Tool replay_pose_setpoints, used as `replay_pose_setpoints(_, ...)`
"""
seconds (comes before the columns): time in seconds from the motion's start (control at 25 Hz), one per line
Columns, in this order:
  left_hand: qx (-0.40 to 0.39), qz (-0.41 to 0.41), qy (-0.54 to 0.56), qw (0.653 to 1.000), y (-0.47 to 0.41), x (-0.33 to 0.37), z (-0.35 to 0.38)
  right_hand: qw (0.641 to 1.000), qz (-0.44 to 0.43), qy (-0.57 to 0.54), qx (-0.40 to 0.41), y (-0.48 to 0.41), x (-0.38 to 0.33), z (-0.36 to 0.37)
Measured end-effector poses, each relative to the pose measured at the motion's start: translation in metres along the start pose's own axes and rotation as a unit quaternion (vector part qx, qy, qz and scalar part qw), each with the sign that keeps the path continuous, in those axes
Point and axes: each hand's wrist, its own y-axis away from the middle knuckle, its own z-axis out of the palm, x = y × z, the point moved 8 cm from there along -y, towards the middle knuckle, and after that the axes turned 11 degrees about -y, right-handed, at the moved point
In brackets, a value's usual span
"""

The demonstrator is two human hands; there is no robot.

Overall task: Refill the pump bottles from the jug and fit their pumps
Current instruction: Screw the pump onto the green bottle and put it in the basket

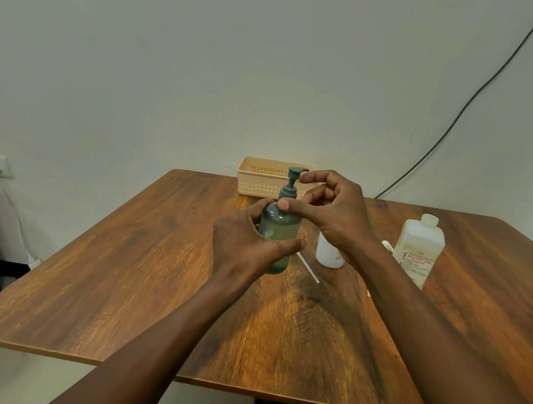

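A: Nearest us is the smooth wood-grain table (143, 287), rounded at its corners. What do we hold?

B: Our left hand (245, 243) wraps the translucent grey-green bottle (280, 229), a rounded cylinder standing upright at the table's centre. Our right hand (331, 217) rests its thumb at the pump (291, 184) collar, fingers curled loosely, not clamped.

A: And at three o'clock of it?

B: A white bottle (327, 256), partly behind our wrist, and a thin clear tube (308, 269) lying flat. Further right stands the squarish frosted jug (419, 247), capped.

A: At twelve o'clock?

B: A beige perforated plastic basket (258, 180) at the table's far edge.
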Motion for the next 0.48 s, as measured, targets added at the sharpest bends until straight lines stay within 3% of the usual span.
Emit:
replay_pose_setpoints(0.12,0.003,0.017,0.002,1.0,-0.001,0.009,-0.001,0.999,0.005,-0.006,-0.035,0.0,0.001,0.007)
replay_pose_setpoints(0.32,-0.001,0.016,0.021,1.0,0.0,0.011,0.001,0.98,0.059,-0.14,-0.131,0.0,0.004,0.017)
replay_pose_setpoints(0.4,0.006,0.019,0.019,1.0,-0.001,0.011,0.002,0.983,0.045,-0.115,-0.139,0.001,0.003,0.016)
replay_pose_setpoints(0.48,0.018,0.011,0.012,1.0,-0.001,0.011,0.002,0.995,0.004,-0.043,-0.089,0.0,-0.003,0.009)
